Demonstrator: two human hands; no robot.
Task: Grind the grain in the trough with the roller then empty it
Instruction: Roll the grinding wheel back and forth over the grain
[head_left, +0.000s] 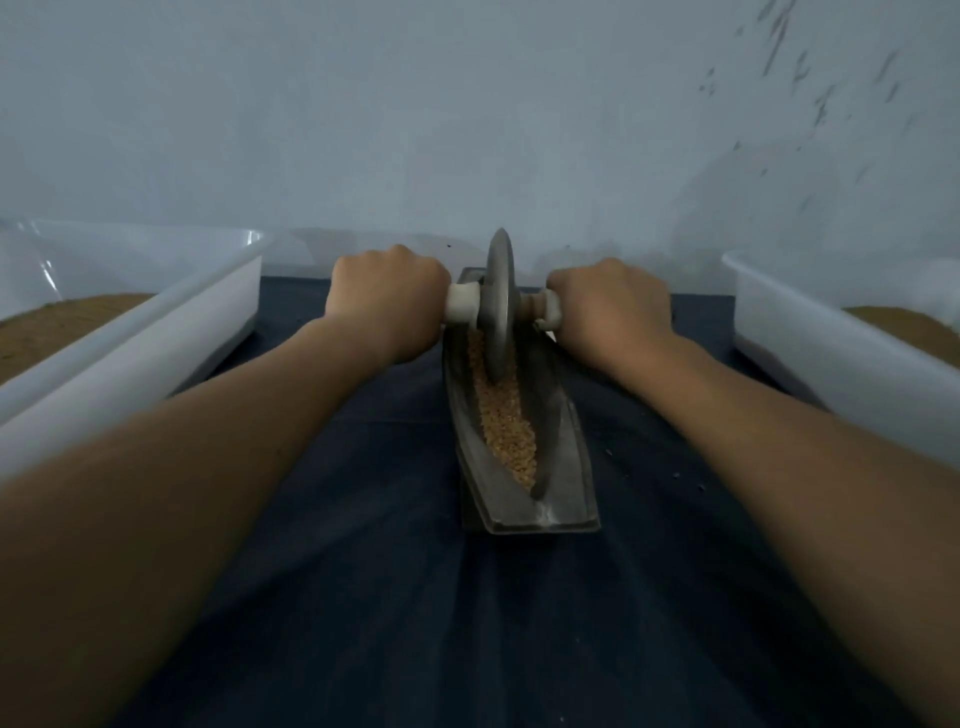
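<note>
Here left hand (387, 299) and right hand (615, 306) grip the roller (497, 306), its disc amid grain (506, 421) in the trough (550, 517)

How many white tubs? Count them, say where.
2. One white tub lies left of the trough, the other right of it; both run off frame, so more may be hidden.

Dull grey metal trough (566, 493) and roller (498, 306), translucent plastic tubs (130, 332), dark matt cloth (363, 571)
</note>
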